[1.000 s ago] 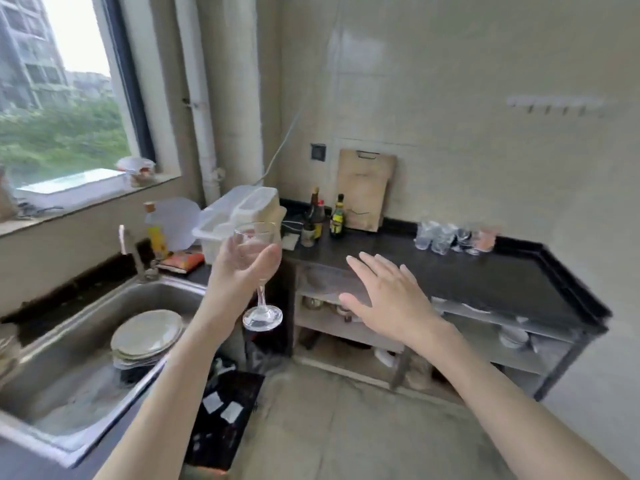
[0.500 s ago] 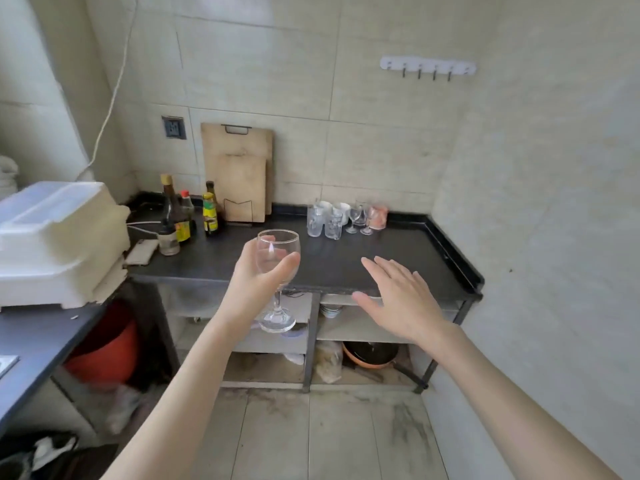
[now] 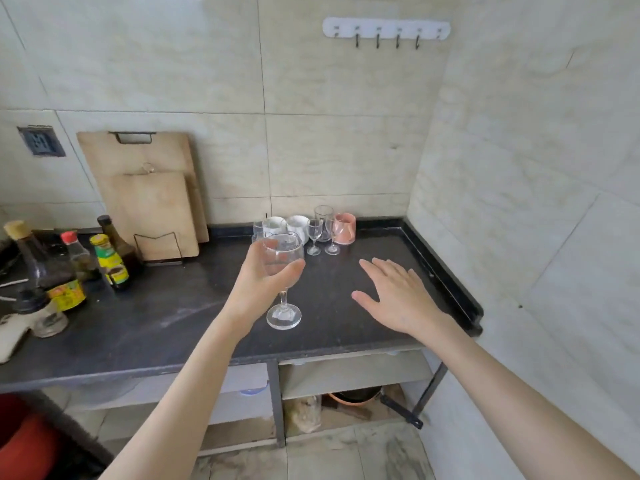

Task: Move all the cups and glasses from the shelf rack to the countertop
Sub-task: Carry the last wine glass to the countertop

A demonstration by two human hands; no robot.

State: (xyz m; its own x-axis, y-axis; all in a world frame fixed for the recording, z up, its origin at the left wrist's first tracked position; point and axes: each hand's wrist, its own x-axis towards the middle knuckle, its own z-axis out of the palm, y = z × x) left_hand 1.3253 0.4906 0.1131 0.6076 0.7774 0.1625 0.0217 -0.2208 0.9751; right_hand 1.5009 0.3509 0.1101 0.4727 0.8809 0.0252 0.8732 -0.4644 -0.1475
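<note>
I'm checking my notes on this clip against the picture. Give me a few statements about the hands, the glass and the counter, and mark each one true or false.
1. The left hand grips a wine glass by its bowl. True.
2. The right hand holds a pink cup. False: it is open and empty, and the pink cup stands at the back of the countertop.
3. The wine glass is upside down. False: it is upright, foot at the bottom.
4. Two cutting boards lean against the wall. True.
5. Towels hang from the hook rail. False: its hooks are bare.
</note>
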